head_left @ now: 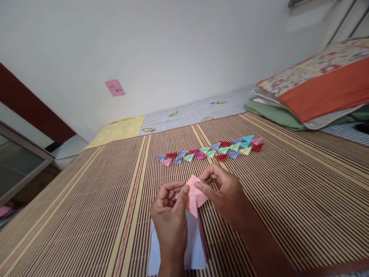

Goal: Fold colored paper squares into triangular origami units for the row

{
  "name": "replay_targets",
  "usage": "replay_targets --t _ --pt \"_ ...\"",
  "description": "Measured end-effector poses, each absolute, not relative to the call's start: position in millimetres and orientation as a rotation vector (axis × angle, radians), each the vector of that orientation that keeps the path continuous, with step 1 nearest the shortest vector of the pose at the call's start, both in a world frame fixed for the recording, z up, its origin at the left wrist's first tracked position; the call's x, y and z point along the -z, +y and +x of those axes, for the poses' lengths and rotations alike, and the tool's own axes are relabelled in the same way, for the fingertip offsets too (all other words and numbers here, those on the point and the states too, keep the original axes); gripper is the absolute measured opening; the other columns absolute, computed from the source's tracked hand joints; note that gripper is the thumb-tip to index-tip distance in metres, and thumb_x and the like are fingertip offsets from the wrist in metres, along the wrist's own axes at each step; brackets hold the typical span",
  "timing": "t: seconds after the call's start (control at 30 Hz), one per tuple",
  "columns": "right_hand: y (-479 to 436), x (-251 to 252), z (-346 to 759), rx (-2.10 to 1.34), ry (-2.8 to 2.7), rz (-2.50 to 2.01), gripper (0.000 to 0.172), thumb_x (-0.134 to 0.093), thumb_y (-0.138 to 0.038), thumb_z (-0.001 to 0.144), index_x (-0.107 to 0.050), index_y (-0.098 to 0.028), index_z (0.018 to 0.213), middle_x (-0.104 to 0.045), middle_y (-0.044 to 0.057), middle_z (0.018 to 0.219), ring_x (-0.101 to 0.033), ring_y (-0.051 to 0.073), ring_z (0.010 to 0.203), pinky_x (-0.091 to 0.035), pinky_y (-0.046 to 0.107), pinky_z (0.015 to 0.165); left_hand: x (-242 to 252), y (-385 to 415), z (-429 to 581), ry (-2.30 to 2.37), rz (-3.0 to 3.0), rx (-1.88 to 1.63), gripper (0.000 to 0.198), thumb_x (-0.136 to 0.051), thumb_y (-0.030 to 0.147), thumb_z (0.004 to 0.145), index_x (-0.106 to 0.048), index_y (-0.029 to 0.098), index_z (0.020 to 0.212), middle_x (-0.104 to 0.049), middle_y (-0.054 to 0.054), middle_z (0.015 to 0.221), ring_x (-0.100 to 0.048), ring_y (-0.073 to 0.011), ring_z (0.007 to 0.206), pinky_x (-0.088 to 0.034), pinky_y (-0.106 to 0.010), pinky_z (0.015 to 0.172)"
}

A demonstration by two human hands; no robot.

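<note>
A folded piece of pink origami paper (193,192) is held between both hands above the striped mat. My left hand (171,207) pinches its left side between thumb and fingers. On the other side, my right hand (221,188) grips the upper right edge, thumb on the face turned toward me. Creases and a narrow pointed flap hanging down show on the paper. Beneath my left hand and wrist lies a stack of square paper (194,242), its top sheet pale lavender, partly hidden. Beyond the hands, several small folded paper pieces (211,154) in many colours lie in slanting rows.
The striped bamboo mat (95,200) covers the bed surface. Folded bedding with an orange band (325,88) is piled at the right. A checked sheet (178,115) runs along the white wall, where a pink note (115,88) is stuck. A glass-panelled frame (23,165) stands at the left.
</note>
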State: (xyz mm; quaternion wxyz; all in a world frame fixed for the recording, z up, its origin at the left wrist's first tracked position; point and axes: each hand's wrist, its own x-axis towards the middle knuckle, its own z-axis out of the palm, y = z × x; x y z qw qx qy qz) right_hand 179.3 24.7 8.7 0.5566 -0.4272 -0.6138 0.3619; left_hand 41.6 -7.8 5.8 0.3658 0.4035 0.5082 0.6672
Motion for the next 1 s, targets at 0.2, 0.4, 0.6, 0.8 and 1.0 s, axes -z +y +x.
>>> replay_targets --t 0.2,0.4,0.6,0.8,1.0 --pt "25.5 -6.4 184.4 -0.982 -1.467 -0.934 0.007 -0.065 -0.023 0.09 -0.067 -0.02 0.084 -0.066 -0.001 0.076 -0.061 0.014 0.072 -0.047 0.027 0.066 -8.2 -7.9 40.1 1.328 1.121 -1.65 0.024 -0.085 0.028 0.073 -0.073 0.017 0.091 -0.075 -0.002 0.077 -0.068 -0.0138 0.064 -0.054 -0.02 0.056" --pt "29.0 -5.4 193.2 -0.976 -1.435 -0.929 0.011 -0.067 -0.024 0.09 -0.066 -0.02 0.08 -0.062 -0.003 0.072 -0.057 0.013 0.069 -0.043 0.026 0.063 -11.4 -5.9 35.7 1.16 1.1 -1.407 0.018 -0.082 0.031 0.077 -0.074 0.015 0.083 -0.071 -0.001 0.067 -0.063 -0.0117 0.059 -0.05 -0.02 0.057" --pt "29.4 -8.7 197.1 -0.925 -1.461 -0.938 0.011 -0.066 -0.024 0.092 -0.066 -0.02 0.081 -0.063 -0.003 0.073 -0.056 0.013 0.069 -0.043 0.025 0.063 -13.1 -8.1 34.4 1.191 1.18 -1.392 0.026 -0.073 0.039 0.088 -0.071 0.016 0.077 -0.061 0.002 0.061 -0.053 -0.0101 0.057 -0.042 -0.019 0.054" --pt "25.3 -15.9 202.7 -1.02 -1.664 -0.907 0.015 -0.068 -0.029 0.092 -0.068 -0.019 0.081 -0.064 -0.003 0.072 -0.058 0.013 0.067 -0.044 0.024 0.062 -13.0 -4.9 31.0 1.109 1.247 -1.263 0.02 -0.077 0.036 0.084 -0.073 0.017 0.088 -0.066 -0.001 0.076 -0.057 -0.013 0.071 -0.044 -0.021 0.065" --pt "23.6 -17.7 201.1 -1.007 -1.722 -0.88 0.011 -0.071 -0.025 0.091 -0.065 -0.02 0.083 -0.062 -0.004 0.074 -0.056 0.012 0.069 -0.042 0.024 0.062 -10.3 -4.1 28.8 1.101 1.168 -1.23 0.02 -0.079 0.036 0.082 -0.076 0.016 0.083 -0.064 -0.001 0.07 -0.057 -0.0133 0.068 -0.041 -0.022 0.062"
